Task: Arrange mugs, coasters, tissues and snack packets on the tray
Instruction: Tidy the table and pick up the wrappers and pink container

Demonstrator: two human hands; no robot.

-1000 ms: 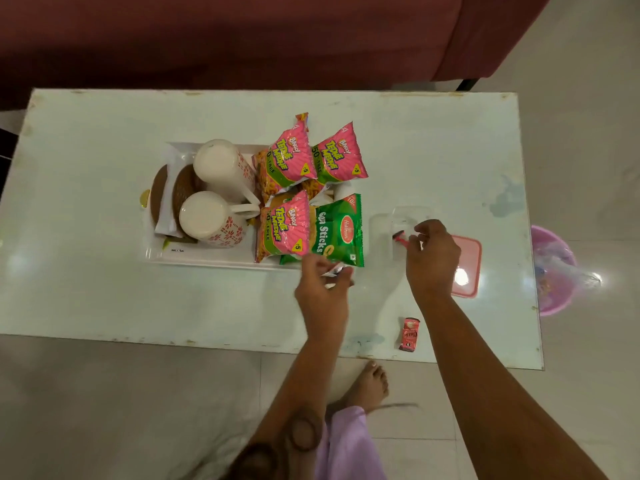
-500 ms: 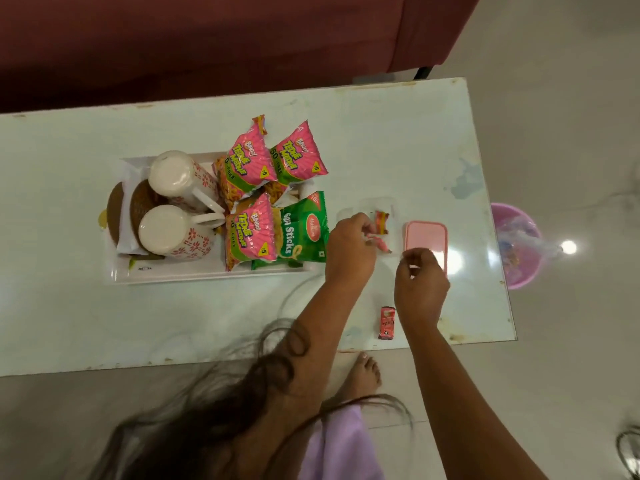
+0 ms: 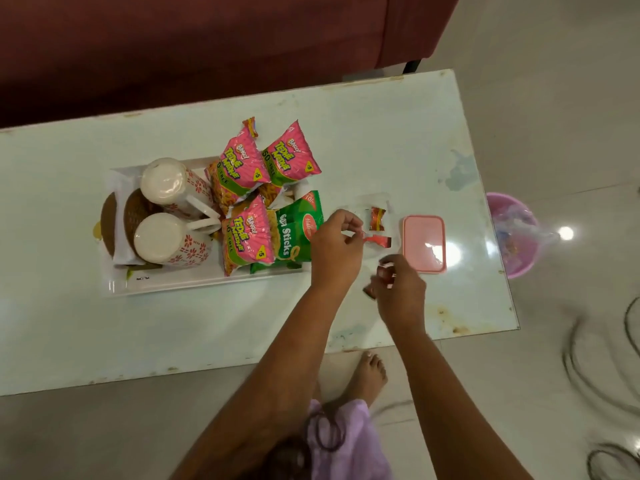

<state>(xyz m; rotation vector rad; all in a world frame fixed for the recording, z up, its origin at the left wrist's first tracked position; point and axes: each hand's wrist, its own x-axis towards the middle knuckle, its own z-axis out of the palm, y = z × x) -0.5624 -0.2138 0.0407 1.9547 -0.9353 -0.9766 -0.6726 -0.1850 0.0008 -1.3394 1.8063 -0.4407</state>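
On the counter [image 3: 363, 140], seen from above:
Tray [image 3: 194, 284]: white, left of centre, carrying all items below.
Mugs: two white floral ones, far mug [image 3: 169, 183] and near mug [image 3: 162, 239], handles pointing right.
Coasters [image 3: 135, 216]: brown discs, stacked at the tray's left end, partly under the mugs.
Tissues [image 3: 121, 244]: white sheet between the coasters; detail unclear.
Pink packets [image 3: 242, 168]: three, on the tray's right half, two leaning over the far rim.
Green packet [image 3: 298, 230]: right edge of tray, beside the near pink one.
Left hand [image 3: 334, 251]: pinched on a small red sachet [image 3: 379, 240], just right of the tray.
Right hand [image 3: 401, 292]: closed around another small red wrapper [image 3: 384, 271], near the front edge.
Loose sachet [image 3: 376, 218]: in a clear container, behind the left hand.
Pink lid [image 3: 424, 244]: flat, just right of both hands.
Bucket [image 3: 516, 237]: pink, on the floor past the counter's right end.
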